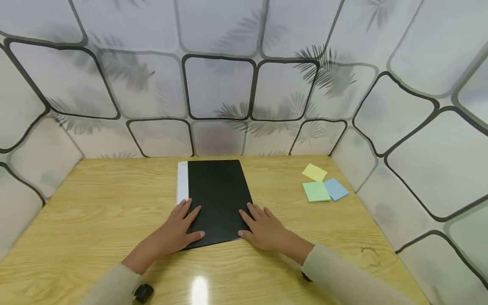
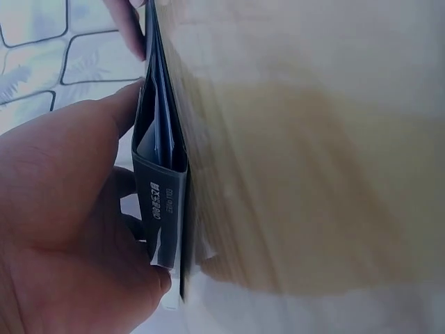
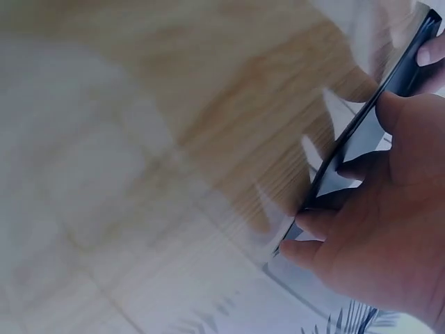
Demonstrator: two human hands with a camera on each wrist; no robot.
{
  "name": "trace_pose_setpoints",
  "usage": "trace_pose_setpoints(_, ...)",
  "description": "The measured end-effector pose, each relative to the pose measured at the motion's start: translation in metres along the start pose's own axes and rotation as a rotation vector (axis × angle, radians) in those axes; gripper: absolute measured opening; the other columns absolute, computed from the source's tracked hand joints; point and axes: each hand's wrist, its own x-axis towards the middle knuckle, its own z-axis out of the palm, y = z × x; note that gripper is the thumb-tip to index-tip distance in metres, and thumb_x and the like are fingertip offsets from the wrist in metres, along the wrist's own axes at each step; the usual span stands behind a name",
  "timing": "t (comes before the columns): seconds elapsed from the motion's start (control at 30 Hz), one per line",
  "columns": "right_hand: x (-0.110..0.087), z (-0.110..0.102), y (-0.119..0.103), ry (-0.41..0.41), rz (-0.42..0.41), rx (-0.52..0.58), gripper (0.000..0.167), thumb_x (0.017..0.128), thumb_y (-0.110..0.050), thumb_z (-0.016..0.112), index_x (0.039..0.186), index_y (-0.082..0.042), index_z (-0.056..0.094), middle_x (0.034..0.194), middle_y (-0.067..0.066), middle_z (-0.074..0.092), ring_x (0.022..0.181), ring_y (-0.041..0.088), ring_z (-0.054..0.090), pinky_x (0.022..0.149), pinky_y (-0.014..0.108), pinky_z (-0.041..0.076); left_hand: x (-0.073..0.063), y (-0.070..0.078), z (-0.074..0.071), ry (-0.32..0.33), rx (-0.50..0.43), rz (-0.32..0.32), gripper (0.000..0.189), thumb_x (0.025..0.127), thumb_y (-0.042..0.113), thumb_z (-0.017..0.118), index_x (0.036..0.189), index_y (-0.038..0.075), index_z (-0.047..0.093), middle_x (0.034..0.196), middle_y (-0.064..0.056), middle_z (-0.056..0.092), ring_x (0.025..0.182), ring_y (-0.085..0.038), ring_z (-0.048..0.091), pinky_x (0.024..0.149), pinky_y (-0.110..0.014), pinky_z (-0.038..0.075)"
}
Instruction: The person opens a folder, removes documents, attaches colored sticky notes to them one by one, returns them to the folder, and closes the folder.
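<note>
A folder [image 1: 219,190] lies on the desk [image 1: 95,203], the left hand [image 1: 172,232] at its near left corner, the right hand [image 1: 267,231] at its near right. Three sticky-note pads [image 1: 316,192] sit farther right; a wall [image 1: 217,93] stands behind.

The black folder [image 1: 219,190] has a white strip [image 1: 182,182]; the bench [image 1: 114,190] is yellow wood-grained, 3 sticky notes [image 1: 316,192] yellow, green and blue, the wall [image 1: 219,89] leaf-patterned.
</note>
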Motion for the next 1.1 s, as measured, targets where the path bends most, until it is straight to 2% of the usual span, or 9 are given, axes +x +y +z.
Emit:
trace_pose_setpoints(0.27,-0.010,0.000,0.007,0.030,0.025,0.003,0.068,0.105,-0.056,0.039,0.161,-0.017,0.029,0.168,0.015,0.019,0.156,0.031,0.017,0.123,0.059,0.016,0.013,0.008,-0.001,-0.046,-0.040,-0.001,0.081,0.099,0.047,0.062,0.159,0.004,0.028,0.166,-0.027,0.007,0.153,-0.047,0.002,0.119,-0.067,0.019)
trace_pose_setpoints(0.53,-0.012,-0.001,0.007,0.035,0.031,0.000,0.068,0.105,-0.056,0.038,0.160,-0.016,0.030,0.167,0.016,0.020,0.155,0.033,0.020,0.123,0.061,0.015,0.018,0.007,-0.002,-0.060,-0.049,-0.001,0.082,0.098,0.048,0.063,0.159,0.006,0.028,0.167,-0.024,0.007,0.154,-0.046,0.003,0.118,-0.067,0.020)
trace_pose_setpoints(0.63,-0.012,-0.003,0.010,0.046,0.018,0.026,0.069,0.105,-0.057,0.040,0.159,-0.015,0.032,0.166,0.016,0.023,0.154,0.033,0.022,0.122,0.061,0.016,0.018,0.010,-0.002,-0.040,0.000,0.006,0.080,0.098,0.047,0.063,0.159,0.006,0.030,0.168,-0.023,0.009,0.154,-0.044,0.005,0.119,-0.065,0.019)
trace_pose_setpoints(0.73,-0.009,-0.007,0.019,0.055,0.005,0.065,0.072,0.104,-0.058,0.042,0.159,-0.015,0.032,0.166,0.014,0.025,0.153,0.032,0.024,0.122,0.060,0.019,0.018,0.019,-0.001,-0.024,0.086,0.026,0.074,0.099,0.045,0.062,0.157,0.007,0.036,0.167,-0.022,0.015,0.155,-0.041,0.010,0.122,-0.061,0.019)
trace_pose_setpoints(0.83,-0.004,-0.010,0.032,0.062,-0.001,0.097,0.073,0.102,-0.058,0.046,0.159,-0.015,0.032,0.166,0.012,0.026,0.153,0.030,0.025,0.122,0.058,0.020,0.018,0.033,0.002,-0.039,0.166,0.050,0.074,0.097,0.054,0.060,0.155,0.011,0.041,0.166,-0.018,0.022,0.155,-0.037,0.016,0.122,-0.059,0.021)
trace_pose_setpoints(0.93,-0.001,-0.011,0.045,0.042,-0.006,0.132,0.074,0.102,-0.056,0.048,0.160,-0.015,0.029,0.167,0.010,0.023,0.155,0.030,0.021,0.124,0.057,0.016,0.018,0.045,0.005,-0.066,0.238,0.049,0.079,0.093,0.064,0.059,0.155,0.016,0.042,0.165,-0.015,0.028,0.154,-0.033,0.022,0.120,-0.060,0.025)
trace_pose_setpoints(1.1,0.001,-0.009,0.055,0.000,-0.035,0.199,0.075,0.103,-0.055,0.047,0.162,-0.014,0.023,0.169,0.009,0.016,0.156,0.031,0.013,0.125,0.057,0.010,0.016,0.053,0.004,-0.071,0.268,0.039,0.072,0.093,0.057,0.064,0.151,0.018,0.049,0.162,-0.015,0.034,0.151,-0.032,0.031,0.118,-0.060,0.029)
